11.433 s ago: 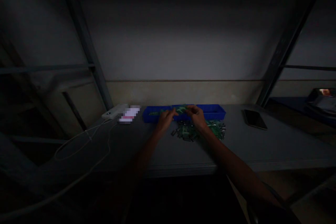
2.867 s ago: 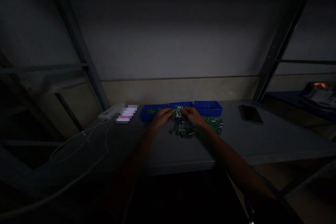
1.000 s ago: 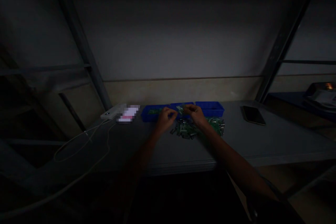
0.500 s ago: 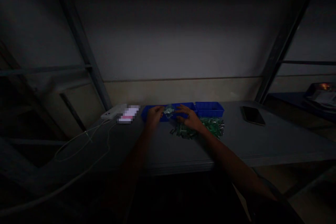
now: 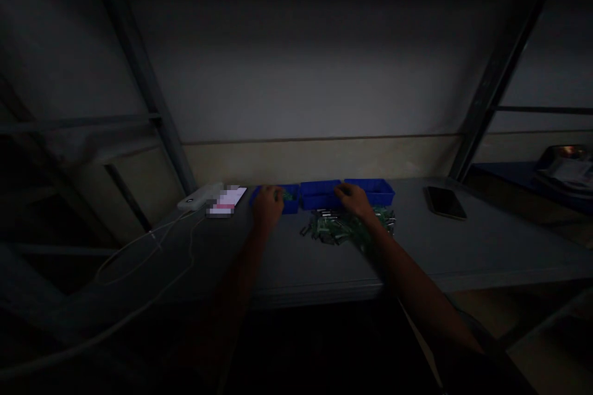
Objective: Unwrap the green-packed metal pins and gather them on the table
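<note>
My left hand (image 5: 267,205) is over the left blue bin (image 5: 291,207), its fingers curled together; what they hold, if anything, is hidden. Small greenish pieces (image 5: 288,195) show in that bin beside my fingertips. My right hand (image 5: 356,200) is at the right end of the middle blue bin (image 5: 319,197), fingers bent and pressed together; I cannot make out anything in them. Below my right hand and wrist lies a loose pile of small green and shiny pieces (image 5: 327,231), partly covered by the wrist.
A third blue bin (image 5: 377,191) stands at the right of the row. A dark phone (image 5: 445,202) lies farther right on the grey table (image 5: 287,265). At left are a white device (image 5: 199,197), a lit phone (image 5: 234,200) and a looping white cable (image 5: 192,247).
The clear, glinting bundle between my hands no longer shows there, and greenish pieces are visible in the left bin. My right hand moved right, its spread fingers now closed together.
</note>
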Available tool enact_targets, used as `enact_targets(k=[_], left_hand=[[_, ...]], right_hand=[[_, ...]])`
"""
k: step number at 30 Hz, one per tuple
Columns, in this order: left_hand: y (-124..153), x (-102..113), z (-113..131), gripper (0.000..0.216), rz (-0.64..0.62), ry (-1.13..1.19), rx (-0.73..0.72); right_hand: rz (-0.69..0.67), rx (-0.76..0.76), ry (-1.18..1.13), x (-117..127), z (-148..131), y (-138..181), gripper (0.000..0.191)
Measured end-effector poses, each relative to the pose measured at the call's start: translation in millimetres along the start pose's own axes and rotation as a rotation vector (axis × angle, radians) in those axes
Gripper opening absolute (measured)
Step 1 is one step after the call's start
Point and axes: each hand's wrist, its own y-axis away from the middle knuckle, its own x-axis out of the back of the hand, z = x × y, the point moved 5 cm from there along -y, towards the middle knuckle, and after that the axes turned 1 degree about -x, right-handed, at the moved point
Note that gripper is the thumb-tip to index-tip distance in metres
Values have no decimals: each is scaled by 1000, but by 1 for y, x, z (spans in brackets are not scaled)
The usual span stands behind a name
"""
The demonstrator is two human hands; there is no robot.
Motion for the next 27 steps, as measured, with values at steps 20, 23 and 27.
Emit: enact_targets(k=[20, 23, 27], left_hand=[[48, -65, 51, 42, -585, 110, -133], [39, -59, 47, 38, -483, 251, -65], [26, -47, 39, 34, -319, 444, 50]], right_hand=[[-364, 171, 219, -41, -14, 18, 30], [-355, 153, 132, -39, -18, 19, 34], [-282, 100, -89, -33, -24, 18, 45]])
